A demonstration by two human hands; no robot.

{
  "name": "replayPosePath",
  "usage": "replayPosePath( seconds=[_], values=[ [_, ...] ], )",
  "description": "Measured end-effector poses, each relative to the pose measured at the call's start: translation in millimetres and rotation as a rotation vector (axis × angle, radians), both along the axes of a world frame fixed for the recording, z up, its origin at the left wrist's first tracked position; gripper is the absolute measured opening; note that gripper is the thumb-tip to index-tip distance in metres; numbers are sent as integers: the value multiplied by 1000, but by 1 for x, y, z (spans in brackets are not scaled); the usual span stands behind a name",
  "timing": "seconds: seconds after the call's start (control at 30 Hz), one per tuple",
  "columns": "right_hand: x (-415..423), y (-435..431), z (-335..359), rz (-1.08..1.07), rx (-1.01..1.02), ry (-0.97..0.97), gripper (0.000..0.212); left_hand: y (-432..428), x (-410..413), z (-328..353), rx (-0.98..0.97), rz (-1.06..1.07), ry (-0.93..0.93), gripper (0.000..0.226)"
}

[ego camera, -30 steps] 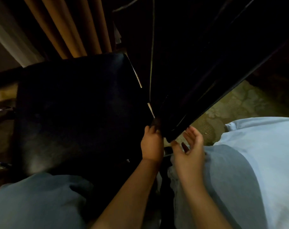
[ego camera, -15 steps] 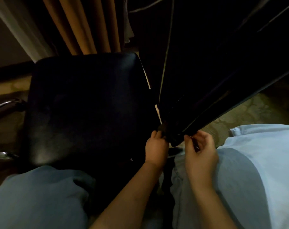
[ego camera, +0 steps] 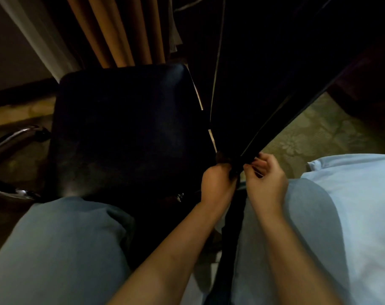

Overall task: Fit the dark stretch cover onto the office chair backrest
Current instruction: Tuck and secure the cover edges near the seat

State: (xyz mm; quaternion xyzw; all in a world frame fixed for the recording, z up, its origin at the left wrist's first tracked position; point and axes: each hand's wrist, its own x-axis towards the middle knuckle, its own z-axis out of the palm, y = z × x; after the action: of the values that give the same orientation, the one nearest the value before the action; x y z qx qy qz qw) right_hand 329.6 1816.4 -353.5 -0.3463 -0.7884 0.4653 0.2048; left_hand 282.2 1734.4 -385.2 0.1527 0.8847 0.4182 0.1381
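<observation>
Cover (ego camera: 275, 73): dark cloth that fills the upper right and is cut off by the top edge. It narrows downward to a corner between the two hands. What lies under it is lost in shadow.
Seat (ego camera: 125, 128): black, with a dull sheen, just left of the cover. Its near edge is hidden by a knee (ego camera: 61, 249) in grey-blue cloth.
Shirt (ego camera: 363, 205): pale, at lower right, cut off by the frame.
Curtain (ego camera: 116, 29): orange folds behind the seat.
Floor (ego camera: 319, 133): patterned and dim, right of the cover.
Armrest (ego camera: 11, 139): chrome bar at far left, partly out of frame.
Piping (ego camera: 216, 62): thin pale line down the cover's edge.
Left hand (ego camera: 218, 183): fingers curled around the cover's lower corner, with the tips buried in the cloth.
Right hand (ego camera: 264, 175): thumb and curled fingers pinch the same corner from the right. The exact contact is hard to make out.
</observation>
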Motion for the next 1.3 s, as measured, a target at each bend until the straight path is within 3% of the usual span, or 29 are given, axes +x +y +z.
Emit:
replayPosePath(
  seconds=[0.17, 0.47, 0.6, 0.77, 0.87, 0.93, 1.1, 1.3],
  values=[
    [5, -1, 8, 41, -49, -51, 42, -6, 5, 36, 46, 10, 69, 23],
    [16, 6, 46, 249, -32, -281, 39, -6, 5, 135, 154, 25, 282, 21],
    [15, 14, 67, 394, 94, -363, 33, -3, 2, 181, 246, 31, 403, 17],
    [5, 31, 128, 254, 221, -81, 19, 10, -7, 246, 265, -20, 519, 16],
    [-6, 41, 179, 243, 240, 185, 30, 17, -13, 281, 302, -31, 586, 16],
    [-11, 44, 202, 259, 209, 261, 30, 21, -19, 302, 339, -39, 610, 18],
    [-15, 50, 201, 243, 256, 215, 26, 33, -18, 302, 180, -47, 638, 17],
    [-13, 49, 195, 230, 229, 191, 53, 19, -8, 230, -170, -138, 587, 16]
  ],
)
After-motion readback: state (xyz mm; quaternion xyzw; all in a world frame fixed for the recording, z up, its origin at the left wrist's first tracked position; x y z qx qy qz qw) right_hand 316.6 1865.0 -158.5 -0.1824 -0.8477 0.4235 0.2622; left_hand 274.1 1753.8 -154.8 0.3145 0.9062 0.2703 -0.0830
